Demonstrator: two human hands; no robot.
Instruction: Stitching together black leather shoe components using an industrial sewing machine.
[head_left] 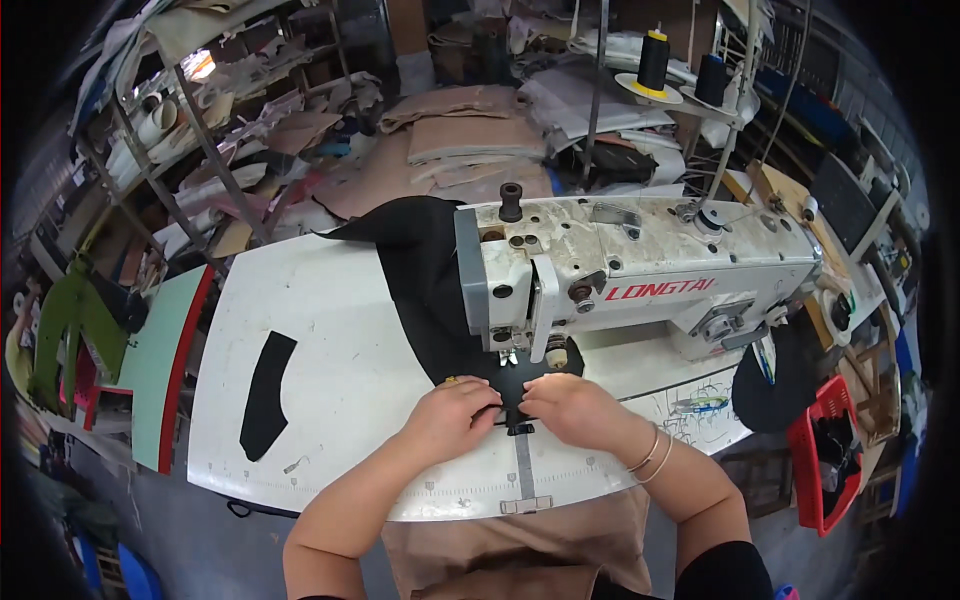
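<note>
A large piece of black fabric lies on the white sewing table and runs under the presser foot of a white sewing machine. Its near edge sits between my hands, just in front of the needle. My left hand has its fingers curled together on that edge, a ring on one finger. From the right, my right hand pinches the same edge, its fingertips close to the left ones. My fingers partly hide the fabric there. Left of my hands, a small curved black fabric piece lies flat, apart from them.
Thread cones stand on a rack behind the machine. A red basket holding dark material hangs off the right side. Tweezers or a similar small tool lie on the table's right. Stacked sheet material fills the back.
</note>
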